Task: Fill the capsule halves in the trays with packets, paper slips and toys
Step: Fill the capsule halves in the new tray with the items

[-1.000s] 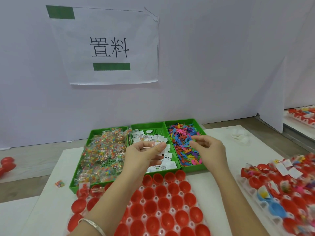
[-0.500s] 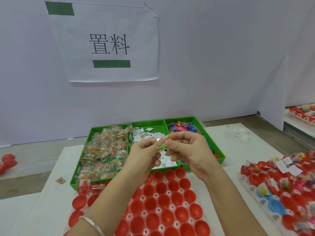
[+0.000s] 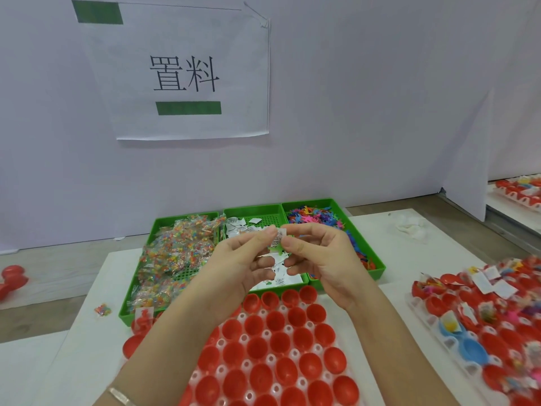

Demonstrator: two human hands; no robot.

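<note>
My left hand [image 3: 234,268] and my right hand [image 3: 319,259] meet above the middle green bin [image 3: 263,213]. Between their fingertips they pinch a small paper slip [image 3: 277,238] and a green toy [image 3: 279,249]. Which hand holds which piece is not clear. Below them lies a white tray [image 3: 272,332] of empty red capsule halves. The left green bin [image 3: 164,222] holds clear packets of coloured beads. More paper slips lie in the middle bin, and the right bin [image 3: 377,268] holds small coloured toys.
A second tray [image 3: 483,312] at the right holds red and blue halves with slips and toys in them. A stray packet [image 3: 103,309] lies left of the bins. Red capsule parts [image 3: 11,278] sit on the floor at far left. A white wad [image 3: 411,228] lies at back right.
My right hand left the toy bin and came to my left hand over the slip bin. Both hands now pinch the slip and green toy together, raised a little.
</note>
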